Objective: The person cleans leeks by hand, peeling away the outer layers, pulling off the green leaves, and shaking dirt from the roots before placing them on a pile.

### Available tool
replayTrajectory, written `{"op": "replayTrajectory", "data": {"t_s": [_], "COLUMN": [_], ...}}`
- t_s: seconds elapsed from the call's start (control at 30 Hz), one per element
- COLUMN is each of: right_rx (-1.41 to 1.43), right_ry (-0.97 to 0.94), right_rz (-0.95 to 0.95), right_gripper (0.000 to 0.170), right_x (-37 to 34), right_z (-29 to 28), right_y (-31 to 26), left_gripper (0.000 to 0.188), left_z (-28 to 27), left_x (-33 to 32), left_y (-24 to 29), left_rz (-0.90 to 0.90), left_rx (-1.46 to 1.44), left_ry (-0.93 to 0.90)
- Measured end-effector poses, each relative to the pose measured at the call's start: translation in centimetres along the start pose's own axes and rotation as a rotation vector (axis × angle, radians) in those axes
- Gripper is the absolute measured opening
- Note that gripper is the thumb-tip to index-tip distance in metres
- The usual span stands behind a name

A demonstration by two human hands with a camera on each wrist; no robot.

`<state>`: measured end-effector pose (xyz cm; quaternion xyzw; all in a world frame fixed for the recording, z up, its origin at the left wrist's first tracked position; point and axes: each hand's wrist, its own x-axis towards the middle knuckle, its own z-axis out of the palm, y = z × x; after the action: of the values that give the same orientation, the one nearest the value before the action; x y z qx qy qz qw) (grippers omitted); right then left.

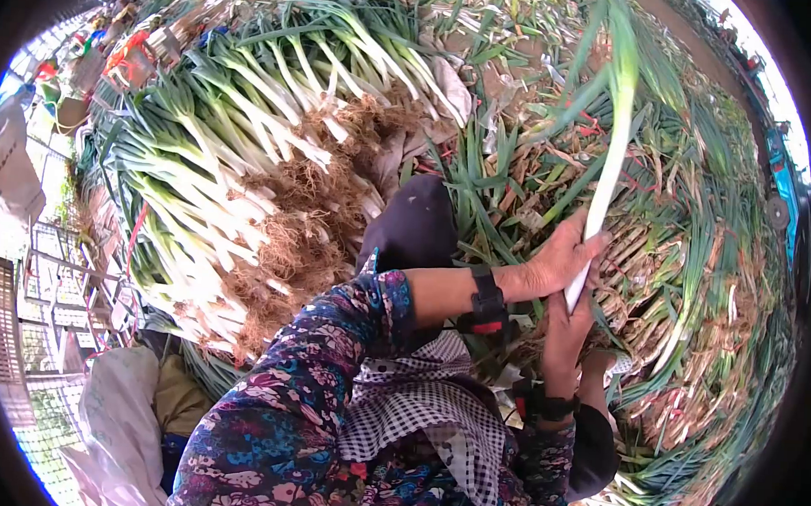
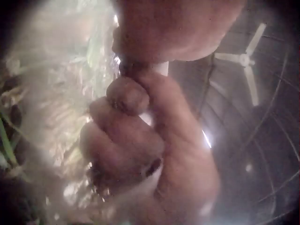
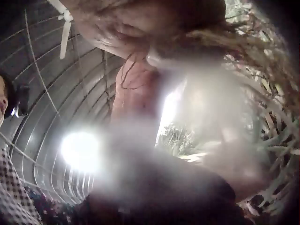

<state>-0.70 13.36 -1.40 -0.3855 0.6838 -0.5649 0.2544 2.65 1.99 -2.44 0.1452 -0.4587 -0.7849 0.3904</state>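
Note:
A long leek (image 1: 616, 149) stands tilted in front of the person, its white stem low and its green leaves spreading at the top. The left hand (image 1: 555, 257) grips the stem, thumb across it. Just below, the right hand (image 1: 569, 328) holds the bottom end, with fingers around the white part. In the left wrist view, curled fingers (image 2: 124, 131) close around the pale stem, which shows only in small pieces. The right wrist view is badly blurred by glare, and the leek's base is mostly hidden by the hands.
A large pile of leeks (image 1: 247, 147) with brown roots lies on the left. Leaf scraps and dry trimmings (image 1: 640, 263) cover the ground at the right. The person's dark-clothed knee (image 1: 414, 217) juts up between them. Pale sacks (image 1: 122, 412) stand at the lower left.

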Motion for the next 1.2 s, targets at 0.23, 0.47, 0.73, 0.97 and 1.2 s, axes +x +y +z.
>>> {"op": "replayTrajectory", "data": {"t_s": [0.23, 0.47, 0.73, 0.97, 1.2], "right_rx": [-0.421, -0.543, -0.495, 0.073, 0.242], "right_ry": [-0.230, -0.272, -0.420, -0.186, 0.258], "right_rz": [0.169, 0.166, 0.222, 0.576, 0.468], "right_gripper": [0.037, 0.029, 0.027, 0.025, 0.025], "right_x": [-5.8, -7.5, -2.7, 5.8, 15.5], "right_z": [-0.1, -5.9, -6.1, -7.8, -10.7], "right_y": [0.1, 9.6, 18.4, 23.1, 29.2], "left_gripper": [0.014, 0.042, 0.044, 0.040, 0.033], "left_z": [-7.7, -40.1, -35.7, -4.6, -3.1], "left_x": [5.4, 14.8, 11.9, 3.1, 4.0], "left_y": [5.3, 24.9, 16.7, 3.6, 2.5], "left_rz": [0.484, 0.415, -0.056, -0.449, -0.613], "left_rx": [0.671, 1.817, 0.797, 0.219, 0.183], "left_ry": [0.624, 0.712, 0.575, 0.084, 0.078]}}
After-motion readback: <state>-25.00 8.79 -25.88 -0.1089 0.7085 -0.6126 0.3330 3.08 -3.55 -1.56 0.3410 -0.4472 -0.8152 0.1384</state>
